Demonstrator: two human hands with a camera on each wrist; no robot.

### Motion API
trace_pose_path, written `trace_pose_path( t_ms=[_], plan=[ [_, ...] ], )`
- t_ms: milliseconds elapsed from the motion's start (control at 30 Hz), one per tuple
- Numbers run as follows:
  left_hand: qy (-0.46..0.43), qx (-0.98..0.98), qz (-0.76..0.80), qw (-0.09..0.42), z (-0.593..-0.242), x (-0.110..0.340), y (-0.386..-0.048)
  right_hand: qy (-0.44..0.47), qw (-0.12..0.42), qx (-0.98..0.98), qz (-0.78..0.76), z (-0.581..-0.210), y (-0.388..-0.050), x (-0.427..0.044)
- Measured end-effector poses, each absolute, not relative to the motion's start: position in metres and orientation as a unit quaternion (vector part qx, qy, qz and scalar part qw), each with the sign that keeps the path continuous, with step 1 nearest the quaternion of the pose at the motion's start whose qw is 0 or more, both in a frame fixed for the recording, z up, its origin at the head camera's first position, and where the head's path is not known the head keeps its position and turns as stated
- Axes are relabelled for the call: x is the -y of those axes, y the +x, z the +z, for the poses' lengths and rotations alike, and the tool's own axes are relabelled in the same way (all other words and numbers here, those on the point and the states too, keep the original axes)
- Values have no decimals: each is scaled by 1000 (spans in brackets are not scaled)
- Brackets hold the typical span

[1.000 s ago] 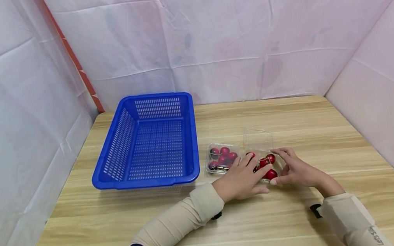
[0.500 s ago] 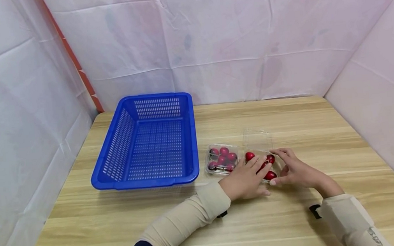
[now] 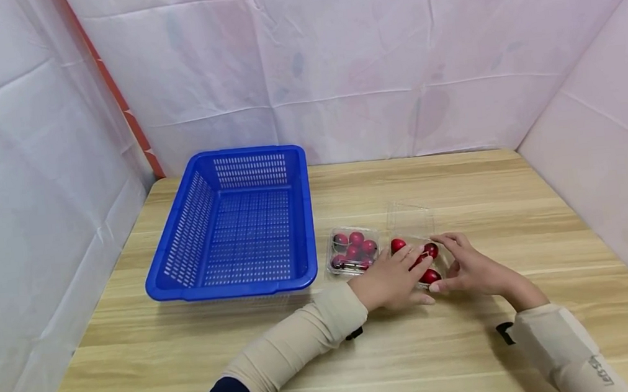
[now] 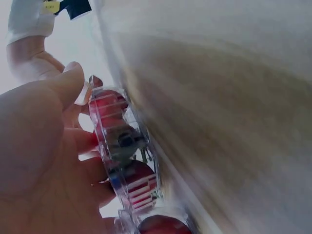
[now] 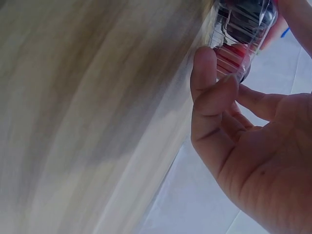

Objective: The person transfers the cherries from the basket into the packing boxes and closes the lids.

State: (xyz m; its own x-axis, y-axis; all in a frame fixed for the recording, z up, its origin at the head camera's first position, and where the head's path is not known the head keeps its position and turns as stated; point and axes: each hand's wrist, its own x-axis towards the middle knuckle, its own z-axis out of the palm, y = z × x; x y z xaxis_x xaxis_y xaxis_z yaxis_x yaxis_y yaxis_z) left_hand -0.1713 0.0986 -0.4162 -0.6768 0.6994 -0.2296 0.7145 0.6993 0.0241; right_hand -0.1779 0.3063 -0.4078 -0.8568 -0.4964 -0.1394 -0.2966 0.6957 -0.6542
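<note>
A clear plastic fruit box with its lid (image 3: 410, 220) folded back stands right of the middle of the table, holding several glossy red fruits (image 3: 430, 276). My left hand (image 3: 391, 281) lies over the box with its fingers spread and fairly straight, fingertips on the fruits and covering part of them. At the box's right side, my right hand (image 3: 474, 272) holds it between the thumb at the front corner and the bent fingers farther back. In the left wrist view the box's ribbed wall (image 4: 141, 187) shows beside the palm. The right wrist view shows my curled fingers (image 5: 204, 70) against a box corner.
A second clear box (image 3: 354, 251) of red fruits sits just left of my left hand. A blue perforated basket (image 3: 232, 290) stands at the table's left. White fabric walls (image 3: 352, 124) enclose the wooden table (image 3: 407, 362) at the back and sides.
My left hand has shifted slightly right over the open box, uncovering a red fruit at its left back. My right hand stays at the box's side.
</note>
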Motion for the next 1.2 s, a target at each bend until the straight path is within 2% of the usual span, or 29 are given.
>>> trace_pose_path(
  t_ms=[267,500,767,1033,1200],
  plan=[
    [409,-907,-20,101,-414,-93,-175,-216,161,-910,-315,-407,-179,-306],
    [395,-918,-4,40,-408,-85,-168,-222,150,-912,-310,-408,-179,-307],
    [384,-921,-1,66,-407,-51,-143,-213,145,-918,-301,-409,-177,-308],
    [405,-914,-24,28,-415,-34,-132,-226,119,-924,-285,-406,-178,-312],
    [409,-912,-20,27,-417,-31,-132,-184,83,-939,-278,-400,-192,-316]
  ],
)
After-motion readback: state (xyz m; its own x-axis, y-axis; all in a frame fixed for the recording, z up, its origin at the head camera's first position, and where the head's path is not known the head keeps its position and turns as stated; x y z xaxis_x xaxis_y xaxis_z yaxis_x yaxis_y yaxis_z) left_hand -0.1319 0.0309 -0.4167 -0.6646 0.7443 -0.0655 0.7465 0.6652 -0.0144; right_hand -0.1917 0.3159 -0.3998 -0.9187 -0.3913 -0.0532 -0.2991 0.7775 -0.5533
